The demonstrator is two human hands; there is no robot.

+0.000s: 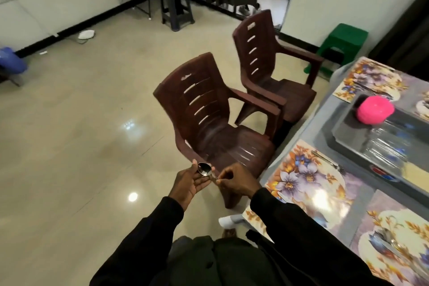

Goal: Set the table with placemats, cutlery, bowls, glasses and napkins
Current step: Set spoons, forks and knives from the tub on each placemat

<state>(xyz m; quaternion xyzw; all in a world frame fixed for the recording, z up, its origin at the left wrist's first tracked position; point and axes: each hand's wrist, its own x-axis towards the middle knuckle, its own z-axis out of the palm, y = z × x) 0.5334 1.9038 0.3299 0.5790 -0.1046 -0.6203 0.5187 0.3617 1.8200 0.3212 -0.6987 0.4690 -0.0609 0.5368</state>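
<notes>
A metal spoon (204, 169) lies with its bowl on the fingers of my left hand (189, 182), whose palm faces up with fingers straight. My right hand (235, 182) pinches the spoon's handle, fingers curled. Both hands are over the floor, left of the table (325, 121). Floral placemats (308, 183) lie on the table; one near me carries cutlery (329, 161), another at the bottom right holds more cutlery (390, 245). A dark tray (348, 123) holds a pink bowl (375, 109) and clear glasses (385, 144).
Two brown plastic chairs (209, 118) stand beside the table's left edge, the nearer one just beyond my hands. A green stool (343, 39) sits by the far wall, a dark stool (175, 2) further back. Shiny tiled floor (81, 134) spreads to the left.
</notes>
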